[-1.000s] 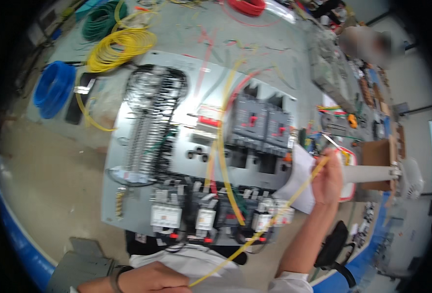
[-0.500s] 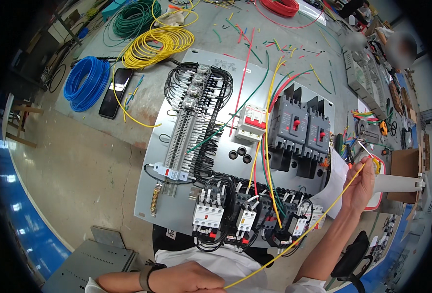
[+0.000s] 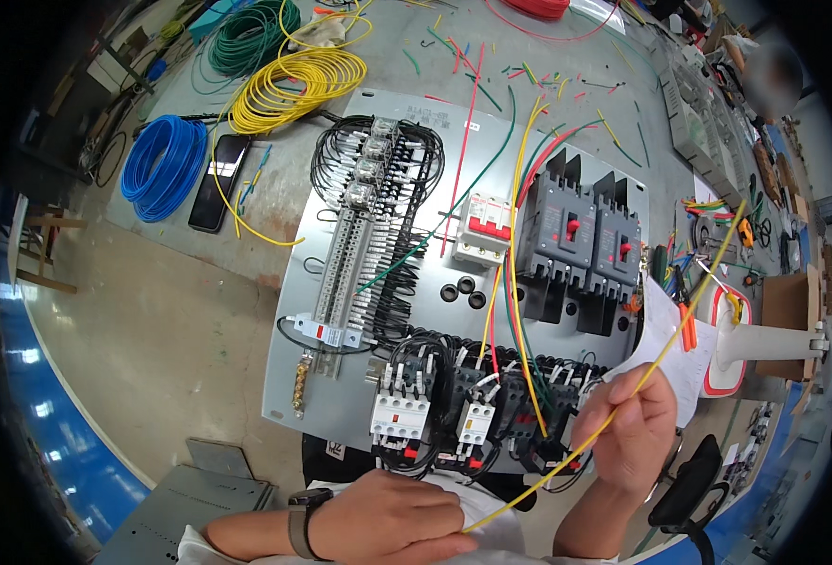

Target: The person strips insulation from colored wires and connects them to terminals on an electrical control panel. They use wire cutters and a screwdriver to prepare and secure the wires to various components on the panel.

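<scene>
A length of yellow wire (image 3: 533, 489) runs slantwise from my left hand up past my right. My left hand (image 3: 392, 516), with a watch on the wrist, is closed round its lower end near the bottom edge. Thumb and fingers of my right hand (image 3: 631, 426) pinch the wire farther up, and its free end sticks out to the upper right. Beyond my hands lies a metal mounting plate (image 3: 416, 282). It bears two dark circuit breakers (image 3: 567, 231), a white breaker with red levers (image 3: 488, 226), a terminal strip (image 3: 343, 268) and a white contactor (image 3: 400, 417). Loose yellow, red and green wires cross it.
Coils of blue (image 3: 164, 168), yellow (image 3: 296, 89) and green wire (image 3: 254, 38) lie at the back left, beside a phone (image 3: 220, 184). Wire scraps litter the far table. Orange-handled pliers (image 3: 687, 328) rest on paper (image 3: 665, 363) at right, near a white-and-red round-edged object (image 3: 725, 353).
My right hand has moved down and left along the yellow wire, so a longer free end now shows beyond it. My left hand has shifted slightly up and right, still holding the lower end.
</scene>
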Motion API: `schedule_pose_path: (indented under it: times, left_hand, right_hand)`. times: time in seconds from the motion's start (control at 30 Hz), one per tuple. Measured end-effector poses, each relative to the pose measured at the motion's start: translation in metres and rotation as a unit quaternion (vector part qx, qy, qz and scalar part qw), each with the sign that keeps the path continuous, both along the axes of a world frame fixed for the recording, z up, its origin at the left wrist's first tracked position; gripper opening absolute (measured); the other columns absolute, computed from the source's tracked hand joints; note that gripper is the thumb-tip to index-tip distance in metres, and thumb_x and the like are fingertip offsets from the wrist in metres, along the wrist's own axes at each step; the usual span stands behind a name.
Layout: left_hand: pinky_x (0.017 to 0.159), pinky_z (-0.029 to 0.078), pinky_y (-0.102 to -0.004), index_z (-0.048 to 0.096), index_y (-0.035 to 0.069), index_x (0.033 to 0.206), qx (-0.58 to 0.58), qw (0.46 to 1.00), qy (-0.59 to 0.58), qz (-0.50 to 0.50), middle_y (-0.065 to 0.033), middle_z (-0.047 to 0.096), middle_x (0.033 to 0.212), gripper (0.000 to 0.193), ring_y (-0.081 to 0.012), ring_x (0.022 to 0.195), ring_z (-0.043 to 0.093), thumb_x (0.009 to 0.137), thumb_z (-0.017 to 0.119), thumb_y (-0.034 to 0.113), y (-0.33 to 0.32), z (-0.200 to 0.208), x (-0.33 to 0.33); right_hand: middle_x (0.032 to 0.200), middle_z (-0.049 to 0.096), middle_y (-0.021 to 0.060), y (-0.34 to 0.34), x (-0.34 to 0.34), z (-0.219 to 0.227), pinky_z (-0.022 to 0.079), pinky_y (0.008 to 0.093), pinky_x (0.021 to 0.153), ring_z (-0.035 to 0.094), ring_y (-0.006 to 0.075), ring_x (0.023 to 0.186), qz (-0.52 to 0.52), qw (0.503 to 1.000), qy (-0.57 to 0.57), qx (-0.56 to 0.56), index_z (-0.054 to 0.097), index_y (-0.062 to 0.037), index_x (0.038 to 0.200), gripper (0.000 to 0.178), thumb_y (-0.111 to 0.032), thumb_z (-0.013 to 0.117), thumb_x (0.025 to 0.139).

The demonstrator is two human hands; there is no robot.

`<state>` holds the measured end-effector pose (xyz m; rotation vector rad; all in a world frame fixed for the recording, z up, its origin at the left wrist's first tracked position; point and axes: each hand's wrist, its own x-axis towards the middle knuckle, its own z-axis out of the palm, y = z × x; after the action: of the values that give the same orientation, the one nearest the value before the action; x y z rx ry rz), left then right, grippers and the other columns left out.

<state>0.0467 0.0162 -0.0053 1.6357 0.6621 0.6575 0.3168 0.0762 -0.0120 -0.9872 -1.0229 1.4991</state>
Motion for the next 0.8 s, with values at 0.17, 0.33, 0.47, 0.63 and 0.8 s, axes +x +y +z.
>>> schedule_pose_path:
  times: [0.17,0.33,0.47,0.63,0.8]
  left_hand:
    - [0.046,0.037,-0.0364,0.056,0.008,0.072,0.067,0.997,0.024,0.032,-0.0042,0.048,0.066,0.031,-0.0234,0.053,0.050,0.094,0.073,0.021,-0.008,-0.005,-0.010]
    - [0.043,0.034,-0.0360,0.051,0.008,0.066,0.069,0.996,-0.011,0.056,-0.0037,0.044,0.063,0.036,-0.0227,0.049,0.046,0.092,0.075,0.017,-0.008,-0.010,-0.006]
    - [0.043,0.031,-0.0361,0.046,0.007,0.063,0.045,0.997,-0.025,0.050,-0.0050,0.044,0.061,0.041,-0.0240,0.048,0.044,0.090,0.076,0.014,-0.007,-0.008,-0.008]
    - [0.044,0.028,-0.0376,0.043,0.006,0.062,-0.038,0.992,-0.093,0.074,-0.0063,0.040,0.060,0.042,-0.0260,0.047,0.040,0.091,0.074,0.008,-0.014,-0.012,-0.005]
    - [0.045,0.027,-0.0391,0.042,0.005,0.063,-0.065,0.989,-0.110,0.069,-0.0068,0.036,0.059,0.041,-0.0269,0.047,0.037,0.092,0.072,0.006,-0.018,-0.015,-0.008]
  right_hand:
    - [0.073,0.067,0.0161,-0.004,0.014,0.010,0.053,0.0271,0.051,0.063,0.0179,0.055,-0.081,0.995,-0.026,0.045,0.054,0.0006,0.100,0.028,-0.023,0.068,0.099]
    - [0.076,0.069,0.0209,-0.029,-0.013,0.013,0.055,0.0297,0.054,0.068,0.0239,0.060,-0.049,0.998,-0.011,0.038,0.056,0.0025,0.098,0.026,-0.014,0.076,0.092]
    - [0.075,0.070,0.0242,-0.036,-0.029,0.020,0.057,0.0309,0.056,0.071,0.0272,0.065,-0.061,0.998,0.013,-0.009,0.058,0.0050,0.094,0.024,-0.007,0.078,0.087]
    - [0.076,0.070,0.0256,-0.036,-0.027,0.025,0.057,0.0311,0.056,0.071,0.0274,0.065,-0.055,0.998,-0.007,-0.015,0.058,0.0050,0.091,0.023,-0.005,0.078,0.086]
    - [0.075,0.070,0.0259,-0.033,-0.030,0.029,0.056,0.0307,0.054,0.072,0.0280,0.064,-0.049,0.999,-0.012,-0.009,0.059,0.0050,0.090,0.023,-0.005,0.079,0.085]
